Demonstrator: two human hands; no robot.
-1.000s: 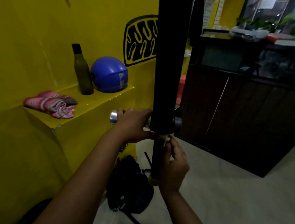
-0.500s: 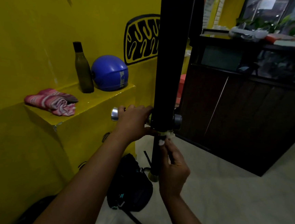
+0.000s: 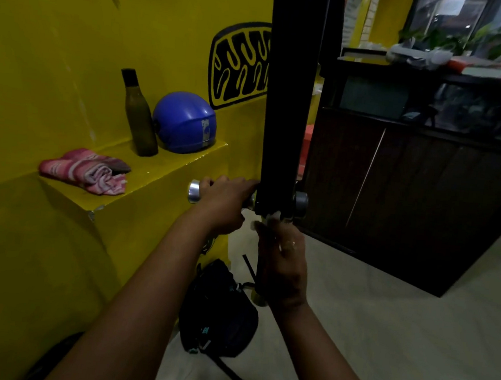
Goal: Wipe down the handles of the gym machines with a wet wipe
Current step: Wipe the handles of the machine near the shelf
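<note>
A black machine arm (image 3: 287, 102) hangs down through the middle of the view, with a short crossbar handle at its lower end capped in silver on the left (image 3: 194, 191) and right (image 3: 301, 203). My left hand (image 3: 225, 201) grips the left side of that handle. My right hand (image 3: 280, 262) holds a small white wet wipe (image 3: 272, 216) pinched against the thin post just under the arm's lower end. Most of the wipe is hidden by my fingers.
A yellow ledge (image 3: 166, 167) on the left carries a dark bottle (image 3: 139, 113), a blue helmet (image 3: 185, 122) and a folded pink towel (image 3: 86, 171). A black bag (image 3: 217, 308) lies on the floor below my hands. A dark wooden cabinet (image 3: 410, 188) stands to the right.
My right hand and the wipe have stayed at the base of the arm, shifting only slightly along the post. My left hand keeps its grip on the handle.
</note>
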